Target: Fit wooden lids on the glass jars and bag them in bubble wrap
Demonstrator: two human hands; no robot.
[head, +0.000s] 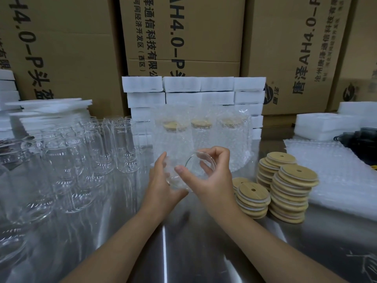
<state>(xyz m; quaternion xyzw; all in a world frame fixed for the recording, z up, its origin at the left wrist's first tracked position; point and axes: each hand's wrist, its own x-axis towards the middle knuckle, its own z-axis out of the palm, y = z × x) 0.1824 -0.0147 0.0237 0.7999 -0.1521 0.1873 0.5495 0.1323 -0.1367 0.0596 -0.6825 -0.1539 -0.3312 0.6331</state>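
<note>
Clear cylindrical glass jar (193, 162) tilted, held over steel table (183, 242) centre. Left hand (161, 184) grips base; right hand (212, 180) curls round rim, seemingly pinching. Stacked round wooden lids (289, 190) right; bubble-wrapped lidded jars (202, 139) far.

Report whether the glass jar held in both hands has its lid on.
Off. The clear glass jar, tipped between left hand and right hand, shows a bare open rim.

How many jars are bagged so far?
3 bagged jars in a row: left, middle, right. More could be hidden behind them.
</note>
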